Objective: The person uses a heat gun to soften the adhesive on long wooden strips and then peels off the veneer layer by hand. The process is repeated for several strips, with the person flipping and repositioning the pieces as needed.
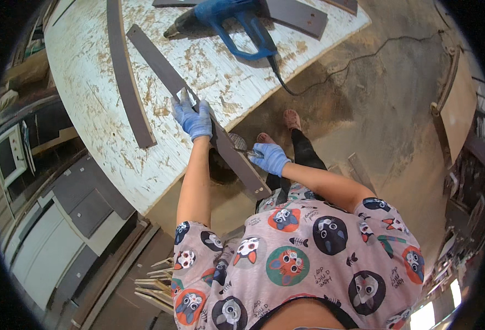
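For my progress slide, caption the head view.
Gloved left hand on a dark strip, gloved right hand holding a small tool beside it; blue heat gun on scuffed white table.

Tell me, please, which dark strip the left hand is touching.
The dark strip overhanging the table; the left hand rests on it, while the other strips lie untouched.

Left forearm (pixel 194 181) reaches forward, blue-gloved left grip (pixel 193 119) splayed; right forearm (pixel 322 181) angles inward, blue-gloved right grip (pixel 270 159) curled.

Greyish strip (pixel 237 162); blue heat gun (pixel 218 15); patterned shirt (pixel 322 258).
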`<control>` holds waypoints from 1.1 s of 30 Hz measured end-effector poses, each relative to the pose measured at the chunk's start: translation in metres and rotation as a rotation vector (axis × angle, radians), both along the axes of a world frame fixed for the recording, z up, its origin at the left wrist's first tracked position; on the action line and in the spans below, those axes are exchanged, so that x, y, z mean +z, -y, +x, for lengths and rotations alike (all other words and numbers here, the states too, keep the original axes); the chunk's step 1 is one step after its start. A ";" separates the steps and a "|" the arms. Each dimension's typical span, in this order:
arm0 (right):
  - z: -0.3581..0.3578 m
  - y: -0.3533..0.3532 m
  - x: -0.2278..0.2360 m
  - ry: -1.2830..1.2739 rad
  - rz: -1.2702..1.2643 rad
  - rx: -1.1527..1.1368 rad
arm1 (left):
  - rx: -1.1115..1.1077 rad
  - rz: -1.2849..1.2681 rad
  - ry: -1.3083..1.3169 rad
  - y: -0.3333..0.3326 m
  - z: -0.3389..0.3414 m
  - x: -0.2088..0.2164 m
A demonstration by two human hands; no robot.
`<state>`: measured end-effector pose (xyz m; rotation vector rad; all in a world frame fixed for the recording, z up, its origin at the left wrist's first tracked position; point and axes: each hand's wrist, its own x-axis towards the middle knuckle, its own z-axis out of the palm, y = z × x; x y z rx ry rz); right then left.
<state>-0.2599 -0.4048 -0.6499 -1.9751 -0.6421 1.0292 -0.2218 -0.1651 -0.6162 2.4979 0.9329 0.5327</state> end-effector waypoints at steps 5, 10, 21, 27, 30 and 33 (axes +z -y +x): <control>-0.023 -0.018 -0.019 0.064 0.060 -0.115 | -0.098 0.033 0.019 -0.018 -0.007 -0.008; -0.015 -0.031 -0.030 0.074 -0.063 -0.039 | -0.092 0.052 0.069 -0.014 -0.005 -0.009; -0.019 -0.040 -0.044 0.009 -0.152 0.050 | -0.098 0.103 0.044 -0.006 -0.005 -0.002; -0.014 -0.057 -0.072 0.329 -0.132 0.163 | -0.123 0.131 0.032 -0.007 -0.004 0.001; 0.034 -0.054 -0.046 0.546 -0.122 0.221 | -0.137 0.154 0.045 -0.012 -0.007 -0.006; 0.038 -0.049 -0.052 0.623 -0.097 0.205 | -0.129 0.063 0.014 -0.010 -0.006 -0.003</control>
